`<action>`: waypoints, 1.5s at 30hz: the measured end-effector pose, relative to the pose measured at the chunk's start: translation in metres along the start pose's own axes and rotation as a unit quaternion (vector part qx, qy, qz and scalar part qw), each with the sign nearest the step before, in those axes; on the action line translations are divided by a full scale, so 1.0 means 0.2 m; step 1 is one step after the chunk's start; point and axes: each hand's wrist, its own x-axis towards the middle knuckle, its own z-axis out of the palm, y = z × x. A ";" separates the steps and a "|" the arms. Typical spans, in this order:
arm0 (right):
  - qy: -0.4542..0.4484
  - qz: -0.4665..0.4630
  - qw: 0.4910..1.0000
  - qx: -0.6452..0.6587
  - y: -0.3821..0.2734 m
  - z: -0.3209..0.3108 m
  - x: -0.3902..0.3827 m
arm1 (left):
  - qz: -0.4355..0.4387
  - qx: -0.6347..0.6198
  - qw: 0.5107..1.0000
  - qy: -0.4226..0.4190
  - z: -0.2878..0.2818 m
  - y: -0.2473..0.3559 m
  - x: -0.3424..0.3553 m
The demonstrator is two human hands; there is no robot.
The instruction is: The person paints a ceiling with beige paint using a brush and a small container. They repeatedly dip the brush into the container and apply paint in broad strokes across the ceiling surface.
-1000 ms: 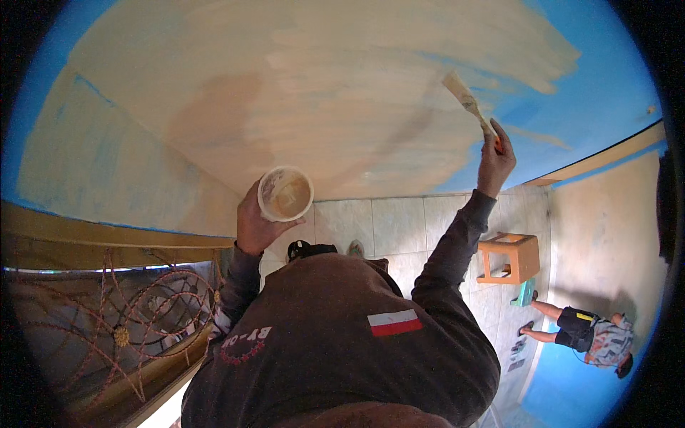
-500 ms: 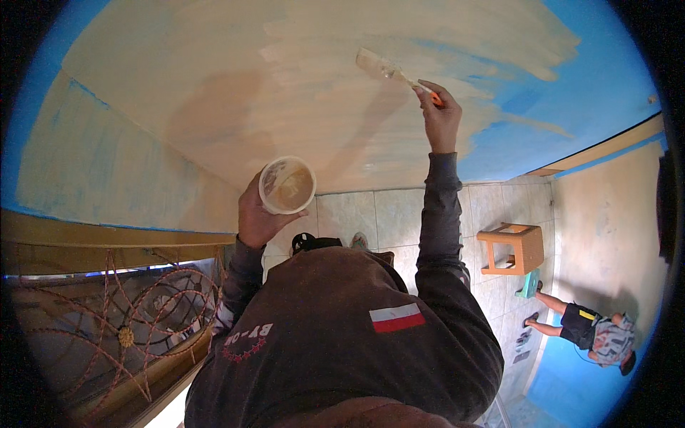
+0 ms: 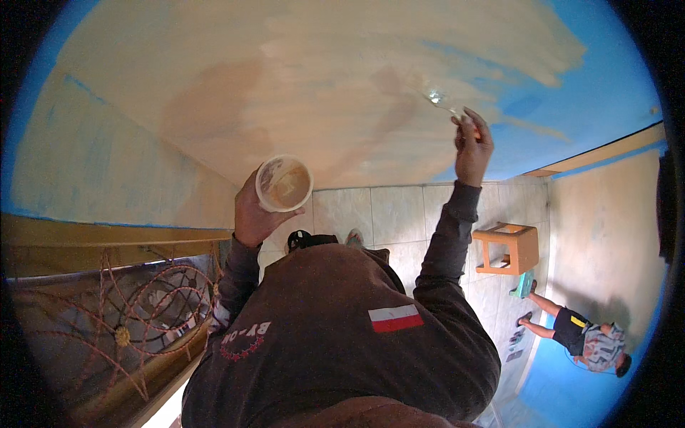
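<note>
My left hand (image 3: 253, 214) is wrapped round a white plastic tub (image 3: 284, 182) with some beige paint inside, held low in front of the wall. My right hand (image 3: 472, 148), raised at the right, grips the handle of a paintbrush (image 3: 445, 103), whose blurred head points up and left at the beige-streaked part of the wall (image 3: 335, 64). I cannot tell whether the bristles touch it. Bare blue (image 3: 606, 71) shows to the right of the beige.
A tiled floor (image 3: 396, 214) lies below the wall, with an orange stool (image 3: 508, 250) and a green step (image 3: 522, 284) at the right. A person (image 3: 599, 346) stands at the far right wall. A window grille (image 3: 121, 335) fills the lower left.
My right hand with the brush swung left and up, then came back right and down, ending left of where it started. My left hand with the tub rose slightly.
</note>
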 end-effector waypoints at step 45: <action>0.059 0.027 0.995 -0.071 0.08 -0.18 0.27 | -0.006 -0.023 1.000 -0.006 -0.02 0.02 0.02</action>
